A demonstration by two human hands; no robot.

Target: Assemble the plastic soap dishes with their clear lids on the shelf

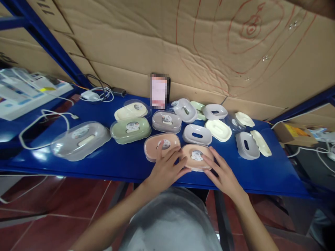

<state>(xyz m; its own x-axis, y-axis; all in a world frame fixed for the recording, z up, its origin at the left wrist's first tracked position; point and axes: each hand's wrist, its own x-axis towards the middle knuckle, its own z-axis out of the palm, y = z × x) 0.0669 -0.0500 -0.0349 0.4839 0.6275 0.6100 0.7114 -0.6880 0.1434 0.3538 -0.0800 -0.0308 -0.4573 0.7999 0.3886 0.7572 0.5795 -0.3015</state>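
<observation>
A peach-coloured soap box [190, 162] with a clear lid and a round label lies near the table's front edge. My left hand [169, 165] is at its left end, thumb along the front side, with some fingers stretched over a second peach soap box [149, 148]. Round the right end of the first box curves my right hand [220, 170], its fingertips on the lid and rim. Both hands grip this box between them. Just behind it sits a lilac soap box part [197, 135] with an oval slot.
More lidded boxes include a green one [131, 129], a grey one [81, 141] and a cream one [131, 111]. Loose parts, such as a cream tray [218, 130] and a lilac tray [247, 145], lie right. A pixelated screen [159, 90] leans on cardboard; a white cable [23, 139] lies left.
</observation>
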